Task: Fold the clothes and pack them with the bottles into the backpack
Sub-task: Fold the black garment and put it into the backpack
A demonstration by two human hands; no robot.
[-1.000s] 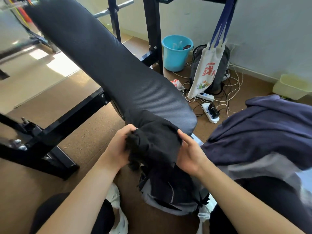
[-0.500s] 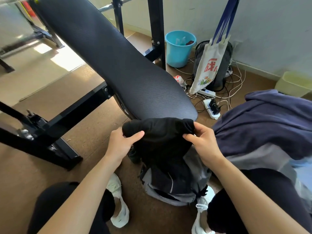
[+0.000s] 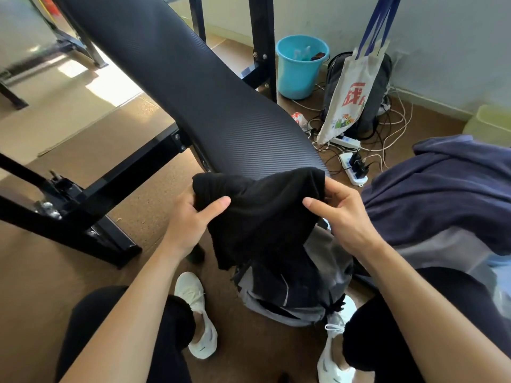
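A black garment (image 3: 260,214) hangs between my two hands over the near end of the padded bench (image 3: 210,100). My left hand (image 3: 190,219) pinches its left top corner and my right hand (image 3: 343,217) pinches the right top corner. The cloth droops down into a grey and black backpack (image 3: 298,297) that stands on the floor between my feet. A navy and grey garment (image 3: 442,194) lies heaped on the right beside my right arm. No bottles can be made out near the backpack.
The bench's black steel frame (image 3: 91,194) spreads across the floor on the left. At the back stand a blue bucket (image 3: 300,70), a white tote bag (image 3: 351,98) hanging in front of a dark bag, and a power strip (image 3: 355,167) with tangled cables.
My hands have moved apart and up, spreading the bunched black garment out between them above the backpack.
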